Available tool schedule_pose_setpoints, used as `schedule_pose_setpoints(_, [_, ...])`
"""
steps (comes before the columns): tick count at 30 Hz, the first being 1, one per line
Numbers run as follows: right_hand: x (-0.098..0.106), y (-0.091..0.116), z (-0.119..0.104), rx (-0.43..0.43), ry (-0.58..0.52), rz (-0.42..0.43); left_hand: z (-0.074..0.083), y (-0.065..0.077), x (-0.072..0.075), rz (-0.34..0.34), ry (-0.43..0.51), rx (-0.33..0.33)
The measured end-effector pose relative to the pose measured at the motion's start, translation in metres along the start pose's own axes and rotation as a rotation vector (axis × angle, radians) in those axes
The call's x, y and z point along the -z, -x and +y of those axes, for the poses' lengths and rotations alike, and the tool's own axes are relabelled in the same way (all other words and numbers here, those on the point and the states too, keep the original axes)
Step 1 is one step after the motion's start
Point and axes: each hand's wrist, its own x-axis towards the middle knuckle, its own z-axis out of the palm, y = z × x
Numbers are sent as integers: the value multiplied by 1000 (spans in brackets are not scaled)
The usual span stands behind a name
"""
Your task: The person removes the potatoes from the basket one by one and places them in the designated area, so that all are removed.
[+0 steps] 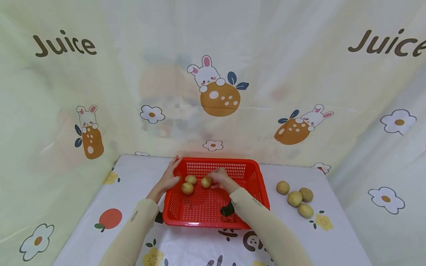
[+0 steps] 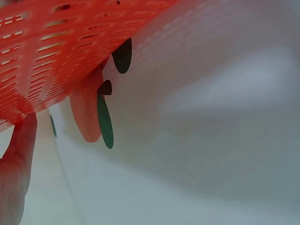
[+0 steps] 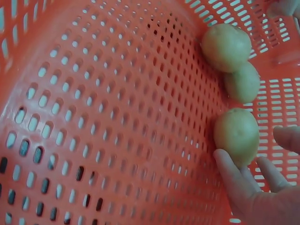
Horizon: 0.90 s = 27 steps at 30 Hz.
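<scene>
The left hand (image 1: 168,180) rests at the left wall of the basket (image 1: 213,224), its fingers fairly straight and spread, with the thumb on the inner side of the rim and the others along the outside; it carries nothing. The right hand (image 1: 222,180) reaches into the basket towards the back wall. Its fingers are part open around one potato (image 1: 204,183); a fingertip touches it, while a gap shows at another, so the hold looks loose. Whether the potato rests on the basket floor or is slightly raised, I cannot tell.

That grasp seems the weak point: with contact mostly on one side, the smooth potato could slip or roll within the basket and knock its neighbours. The basket could also slide if the left hand pushes its wall unevenly.

The potato is nearly round, with no clear pointing end; its slightly longer axis appears to run along the basket's back wall. The basket's own long axis runs left to right.

Left of that potato, inside the basket, lie a rear potato (image 1: 191,179) and a front potato (image 1: 187,189), touching or nearly so. Four loose potatoes (image 1: 294,198) sit to the basket's right on the table (image 1: 332,244). A printed curtain (image 1: 266,22) hangs behind the basket.
</scene>
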Motion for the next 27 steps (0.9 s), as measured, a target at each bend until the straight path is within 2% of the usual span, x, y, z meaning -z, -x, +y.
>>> schedule_pose_setpoints(9, [-8,0,7,49,24,79,-1,0,-1,1,-9,-20])
schedule_pose_setpoints(13, [-10,1,10,56,13,66,-1,0,-1,0,-9,-14])
schedule_pose_setpoints(20, [-12,0,12,7,-20,45,0,1,-1,2,-16,-13])
schedule_pose_setpoints(27, [-16,3,9,25,2,51,1,1,1,0,-22,-4])
